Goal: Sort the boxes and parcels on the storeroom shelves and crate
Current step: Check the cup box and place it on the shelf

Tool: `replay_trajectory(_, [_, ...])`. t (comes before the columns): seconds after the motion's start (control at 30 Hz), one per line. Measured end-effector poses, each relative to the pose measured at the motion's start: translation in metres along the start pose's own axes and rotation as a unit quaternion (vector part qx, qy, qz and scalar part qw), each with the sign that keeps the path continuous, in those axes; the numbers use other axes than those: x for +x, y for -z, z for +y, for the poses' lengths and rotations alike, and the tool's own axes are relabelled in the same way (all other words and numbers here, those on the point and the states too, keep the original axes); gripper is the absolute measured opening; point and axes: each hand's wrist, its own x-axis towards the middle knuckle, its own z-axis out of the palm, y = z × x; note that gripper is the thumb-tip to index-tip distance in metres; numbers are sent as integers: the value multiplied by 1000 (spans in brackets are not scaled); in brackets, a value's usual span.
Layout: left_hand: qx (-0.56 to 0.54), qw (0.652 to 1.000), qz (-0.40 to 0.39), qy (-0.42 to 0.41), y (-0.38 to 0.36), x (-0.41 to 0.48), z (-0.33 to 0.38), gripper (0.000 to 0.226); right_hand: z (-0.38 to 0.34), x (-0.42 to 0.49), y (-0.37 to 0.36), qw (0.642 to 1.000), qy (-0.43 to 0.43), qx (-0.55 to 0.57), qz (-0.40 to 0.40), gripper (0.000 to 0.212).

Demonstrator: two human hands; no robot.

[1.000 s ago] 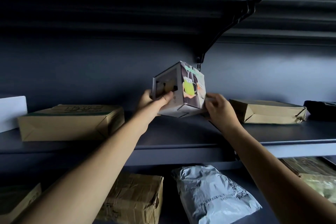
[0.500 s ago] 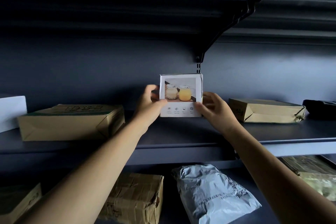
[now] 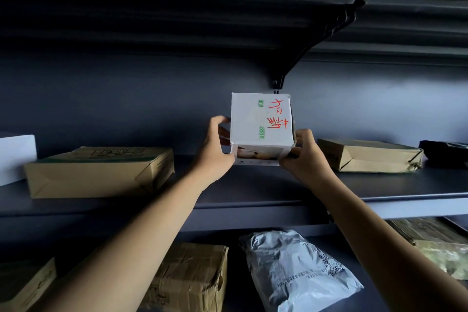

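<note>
The left hand (image 3: 215,149) and right hand (image 3: 302,157) clasp the lower corners of the white cup box (image 3: 260,121), holding it just above the middle shelf (image 3: 253,190), red-scribbled face tipped toward the person, likely for reading before sorting.

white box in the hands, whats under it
Only the dark shelf shows beneath the white box, gripped by left hand and right hand; whether it rests there is unclear.

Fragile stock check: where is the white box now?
Head view, centre: left hand and right hand grip the white box over the shelf, below the black bracket.
</note>
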Motion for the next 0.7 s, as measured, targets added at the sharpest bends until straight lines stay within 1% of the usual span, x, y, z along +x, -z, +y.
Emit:
replay_trajectory(0.13, [8,1000,-19,3,-3,0,0,60,1,1,1,1000,5,-7,11,44])
replay_trajectory(0.27, [12,999,-39,-1,-4,-1,-2,69,1,1,2,1000,5,-9,20,43])
replay_trajectory(0.5, [16,999,-27,-4,-7,-1,-1,64,10,5,0,999,12,-21,27,47])
replay_trajectory(0.57, [31,999,-15,-22,-8,-2,-2,63,14,8,0,999,-5,-32,28,48])
replay_trajectory(0.7, [80,996,-7,-46,-12,-7,1,68,18,12,0,999,-26,-29,37,48])
